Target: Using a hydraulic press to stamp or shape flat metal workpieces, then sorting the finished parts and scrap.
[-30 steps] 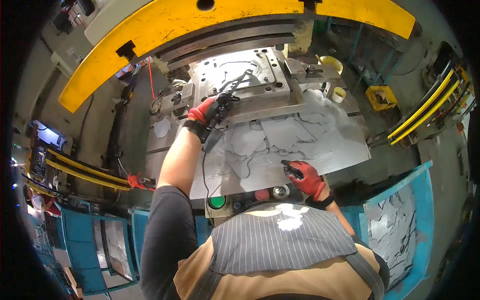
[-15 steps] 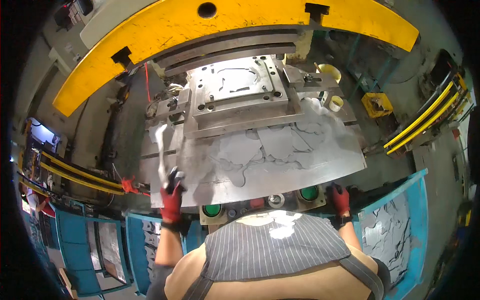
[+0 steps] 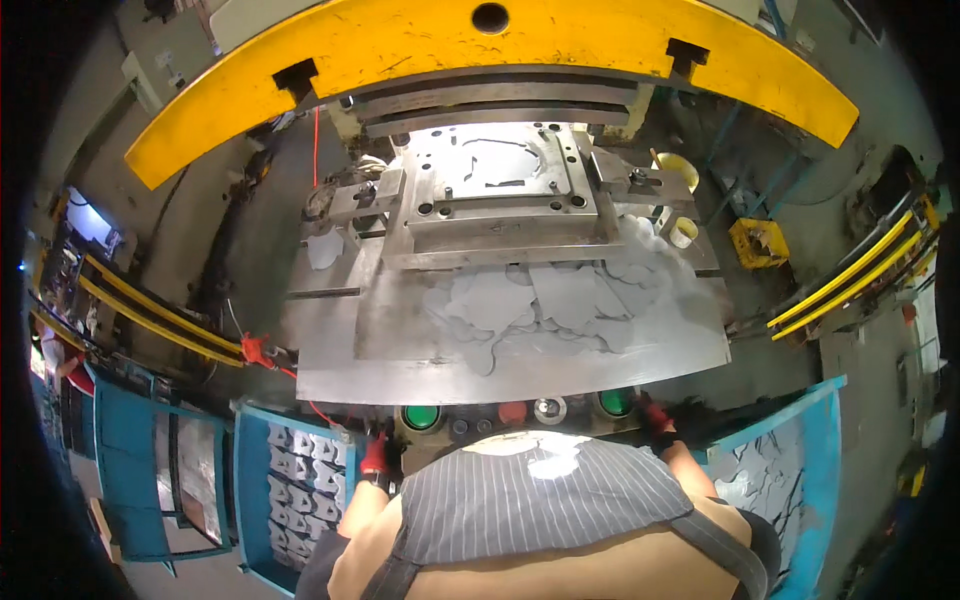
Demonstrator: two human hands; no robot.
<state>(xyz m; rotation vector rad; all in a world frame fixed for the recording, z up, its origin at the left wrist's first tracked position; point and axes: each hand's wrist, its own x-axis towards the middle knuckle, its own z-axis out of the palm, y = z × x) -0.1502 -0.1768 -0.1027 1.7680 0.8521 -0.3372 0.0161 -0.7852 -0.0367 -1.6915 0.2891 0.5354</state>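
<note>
My left hand [image 3: 375, 457], in a red glove with dark fingertips, is low at the left end of the control panel, beside the left green button [image 3: 420, 416]. My right hand [image 3: 657, 417], gloved in red too, is at the panel's right end near the right green button [image 3: 616, 403]. The fingers of both hands blend into the dark panel sides, and no held part shows. Ahead, a steel die [image 3: 510, 232] carries a bright flat sheet [image 3: 500, 163] with curved cutouts. Thin grey metal pieces [image 3: 580, 300] lie overlapping on the steel plate [image 3: 400, 380] before it.
A yellow press beam [image 3: 560, 45] spans above the die. Blue bins flank me: the left one [image 3: 243, 500] holds rows of cut pieces, the right one [image 3: 825, 470] grey sheet scraps. A red-handled tool [image 3: 255, 350] hangs at left; a yellow crate [image 3: 760, 243] stands at right.
The long, pale metal piece is gone from my left hand, which has dropped back beside the panel. My right hand has shifted slightly inward toward the panel. The whole view has turned somewhat.
</note>
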